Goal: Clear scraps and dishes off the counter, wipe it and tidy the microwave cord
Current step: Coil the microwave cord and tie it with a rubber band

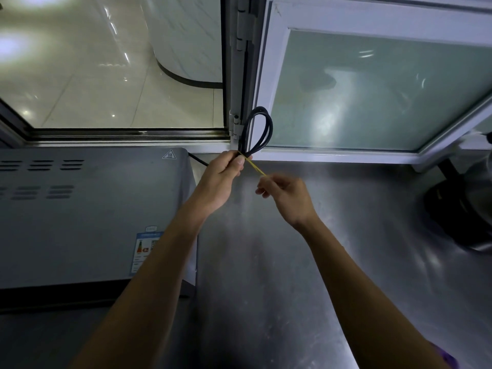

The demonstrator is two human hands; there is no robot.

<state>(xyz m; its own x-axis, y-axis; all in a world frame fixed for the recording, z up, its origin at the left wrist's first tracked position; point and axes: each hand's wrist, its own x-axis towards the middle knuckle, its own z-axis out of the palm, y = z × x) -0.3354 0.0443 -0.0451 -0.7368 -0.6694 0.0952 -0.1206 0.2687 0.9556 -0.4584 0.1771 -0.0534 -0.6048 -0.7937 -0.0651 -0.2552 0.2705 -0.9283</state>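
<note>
Two bare forearms reach up from the bottom edge over the steel bench. Left hand has its fingers curled round a folded bundle of black microwave cord, gripping it at the neck so the loops stand upright above the fist, in front of the white window frame. Right hand pinches the end of a thin yellow band between fingertips; the band runs taut from there to the cord at the left hand's thumb. One strand of cord leads from the fist down behind the grey microwave, which sits on the bench at the left; where it joins is hidden. At the right edge a dark rounded vessel is cut off by the frame; its contents cannot be made out. How the band wraps the cord is hidden by the fingers.
</note>
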